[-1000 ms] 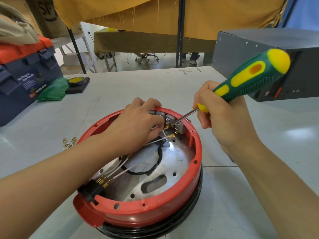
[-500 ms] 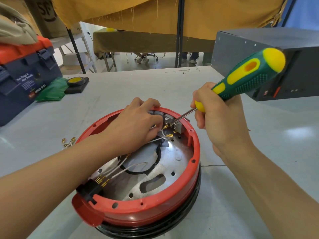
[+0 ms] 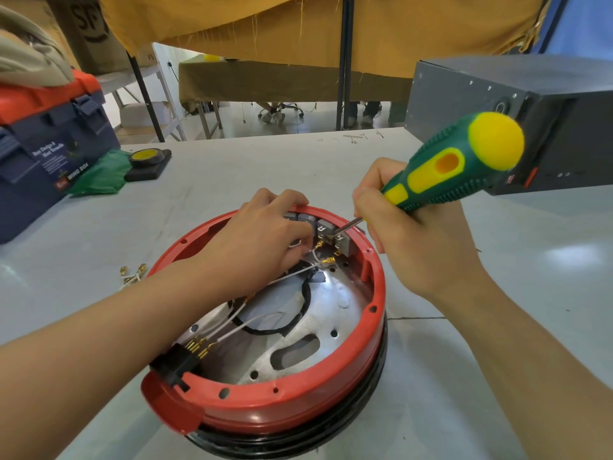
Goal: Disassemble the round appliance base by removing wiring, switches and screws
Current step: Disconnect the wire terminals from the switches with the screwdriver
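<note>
Disassembly looks partly done, by my reading. Round appliance base (image 3: 331, 386) lies open side up on the table (image 3: 497, 327), beneath both forearms. Left hand (image 3: 262, 237) reaches inside it, fingers curled toward the white wires (image 3: 292, 275) just under them; whether they actually pinch a wire is hidden by the knuckles. Right hand (image 3: 414, 240) is wrapped around the green and yellow screwdriver (image 3: 454, 167), whose tip meets the grey switches (image 3: 326, 227) between the two hands, on the rim's far side. Brass terminals (image 3: 326, 260) below the tip appear partly freed. Loose connectors (image 3: 132, 273), well to the left of the left wrist, suggest some wiring is already out. Still to come, judging from this: the switches, the black plug block (image 3: 179, 366) with its brass pins under the left forearm, the black cable (image 3: 298, 313), and any screws.
</note>
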A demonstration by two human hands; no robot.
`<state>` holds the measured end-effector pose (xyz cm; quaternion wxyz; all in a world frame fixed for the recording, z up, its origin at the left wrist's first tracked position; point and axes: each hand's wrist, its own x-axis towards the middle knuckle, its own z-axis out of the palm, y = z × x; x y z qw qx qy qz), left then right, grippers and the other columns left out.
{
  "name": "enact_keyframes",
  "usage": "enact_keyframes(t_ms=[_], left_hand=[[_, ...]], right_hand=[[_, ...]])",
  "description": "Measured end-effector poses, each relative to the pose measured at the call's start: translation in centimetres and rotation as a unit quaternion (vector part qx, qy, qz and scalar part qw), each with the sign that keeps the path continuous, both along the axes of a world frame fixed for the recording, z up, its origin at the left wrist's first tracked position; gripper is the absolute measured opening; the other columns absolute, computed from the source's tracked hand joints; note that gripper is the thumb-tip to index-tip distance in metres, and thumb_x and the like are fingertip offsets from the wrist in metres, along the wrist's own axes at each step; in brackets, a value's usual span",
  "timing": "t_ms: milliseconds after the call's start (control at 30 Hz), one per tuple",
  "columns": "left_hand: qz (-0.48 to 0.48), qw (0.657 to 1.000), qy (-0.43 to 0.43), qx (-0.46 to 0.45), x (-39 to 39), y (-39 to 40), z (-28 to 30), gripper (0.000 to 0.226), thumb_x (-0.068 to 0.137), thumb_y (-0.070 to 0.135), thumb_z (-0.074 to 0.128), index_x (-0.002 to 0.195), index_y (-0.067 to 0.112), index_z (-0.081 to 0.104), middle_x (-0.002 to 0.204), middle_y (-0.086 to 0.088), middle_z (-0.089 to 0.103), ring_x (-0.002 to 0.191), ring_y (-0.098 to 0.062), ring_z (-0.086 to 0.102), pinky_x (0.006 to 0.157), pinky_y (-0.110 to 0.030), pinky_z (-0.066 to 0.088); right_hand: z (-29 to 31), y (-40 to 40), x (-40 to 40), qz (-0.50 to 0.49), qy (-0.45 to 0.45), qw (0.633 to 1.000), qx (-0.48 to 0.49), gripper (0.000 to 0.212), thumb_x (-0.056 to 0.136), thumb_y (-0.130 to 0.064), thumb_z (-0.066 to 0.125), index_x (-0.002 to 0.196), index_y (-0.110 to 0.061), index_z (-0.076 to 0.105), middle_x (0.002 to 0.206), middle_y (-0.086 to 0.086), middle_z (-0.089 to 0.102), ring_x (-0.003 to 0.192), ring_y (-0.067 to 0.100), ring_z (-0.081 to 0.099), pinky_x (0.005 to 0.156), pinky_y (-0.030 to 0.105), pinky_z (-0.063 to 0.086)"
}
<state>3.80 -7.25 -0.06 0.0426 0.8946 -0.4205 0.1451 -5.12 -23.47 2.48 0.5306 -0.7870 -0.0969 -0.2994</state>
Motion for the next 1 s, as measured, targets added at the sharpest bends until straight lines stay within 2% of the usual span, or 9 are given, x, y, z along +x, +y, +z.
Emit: enact_keyframes(t_ms=[300, 500, 667, 833, 1000], left_hand=[[0.004, 1.0, 0.002, 0.012, 0.0, 0.0, 0.0, 0.02, 0.092, 0.037, 0.05, 0.101, 0.029, 0.065, 0.142, 0.001, 0.037, 0.112, -0.025, 0.04, 0.093, -0.038, 0.041], [0.003, 1.0, 0.002, 0.012, 0.1, 0.0, 0.0, 0.02, 0.092, 0.037, 0.051, 0.101, 0.028, 0.066, 0.142, 0.0, 0.037, 0.114, -0.025, 0.04, 0.094, -0.04, 0.041], [0.002, 1.0, 0.003, 0.012, 0.0, 0.0, 0.0, 0.02, 0.092, 0.038, 0.05, 0.101, 0.029, 0.065, 0.143, 0.001, 0.037, 0.116, -0.025, 0.039, 0.094, -0.039, 0.041], [0.003, 1.0, 0.001, 0.014, 0.0, -0.1, 0.0, 0.021, 0.093, 0.038, 0.049, 0.103, 0.029, 0.065, 0.143, 0.001, 0.036, 0.115, -0.026, 0.039, 0.093, -0.039, 0.041], [0.004, 1.0, -0.002, 0.021, 0.1, -0.1, 0.0, 0.022, 0.092, 0.038, 0.048, 0.104, 0.029, 0.065, 0.143, 0.001, 0.035, 0.116, -0.025, 0.039, 0.094, -0.039, 0.041]], right_hand=[[-0.1, 0.2, 0.2, 0.002, 0.005, 1.0, -0.013, 0.02, 0.074, -0.013, 0.051, 0.056, -0.01, 0.044, 0.043, -0.007, 0.039, 0.042, 0.006, 0.039, 0.044, 0.01, 0.032], [0.2, -0.3, 0.6, -0.012, 0.037, 0.998, 0.04, 0.026, 0.072, -0.017, 0.05, 0.064, 0.007, 0.044, 0.041, -0.005, 0.036, 0.043, 0.007, 0.034, 0.044, 0.013, 0.032], [0.7, -0.8, 0.9, 0.0, 0.076, 0.991, 0.114, 0.017, 0.07, -0.017, 0.049, 0.061, -0.003, 0.047, 0.036, -0.008, 0.041, 0.035, 0.007, 0.035, 0.039, 0.011, 0.03], [0.5, -0.9, 1.0, -0.009, 0.078, 0.987, 0.137, 0.021, 0.078, -0.01, 0.054, 0.06, -0.004, 0.047, 0.037, -0.008, 0.039, 0.035, 0.009, 0.033, 0.039, 0.011, 0.029], [0.3, -0.6, 1.1, -0.027, 0.074, 0.982, 0.174, 0.017, 0.067, -0.018, 0.051, 0.054, -0.009, 0.045, 0.039, -0.006, 0.036, 0.034, 0.01, 0.032, 0.038, 0.012, 0.027]])
